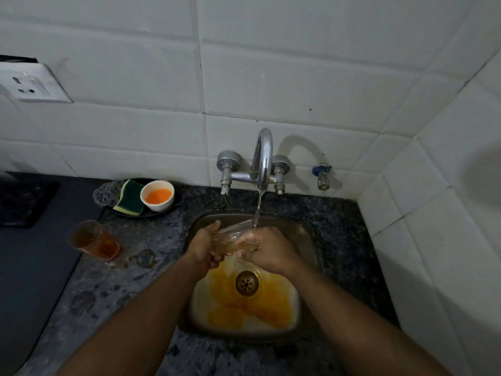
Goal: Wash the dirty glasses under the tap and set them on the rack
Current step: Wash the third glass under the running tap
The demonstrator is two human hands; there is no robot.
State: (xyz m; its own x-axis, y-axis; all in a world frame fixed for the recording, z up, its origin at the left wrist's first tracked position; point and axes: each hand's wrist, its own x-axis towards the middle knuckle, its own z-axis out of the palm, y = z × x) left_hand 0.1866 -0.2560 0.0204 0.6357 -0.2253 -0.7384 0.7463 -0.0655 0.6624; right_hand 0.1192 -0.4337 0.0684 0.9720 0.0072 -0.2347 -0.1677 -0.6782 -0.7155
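Note:
A clear glass (235, 236) lies on its side over the steel sink (303, 240), under the stream from the chrome tap (264, 158). My left hand (203, 246) grips its left end and my right hand (271, 251) grips its right end, fingers curled round it. Water hits the glass near my right hand. A second glass (93, 240) with amber liquid stands on the speckled counter to the left, next to some spilled drops. Orange-yellow liquid stains the sink bottom around the drain (246, 283).
A dark dish (130, 213) behind the sink's left corner holds a steel scrubber (104, 194), a green-yellow sponge (130, 198) and a white bowl (157, 195) of orange liquid. A dark mat (35, 267) covers the counter's left. A small valve (322, 175) and a wall socket (27, 82) sit on the tiles.

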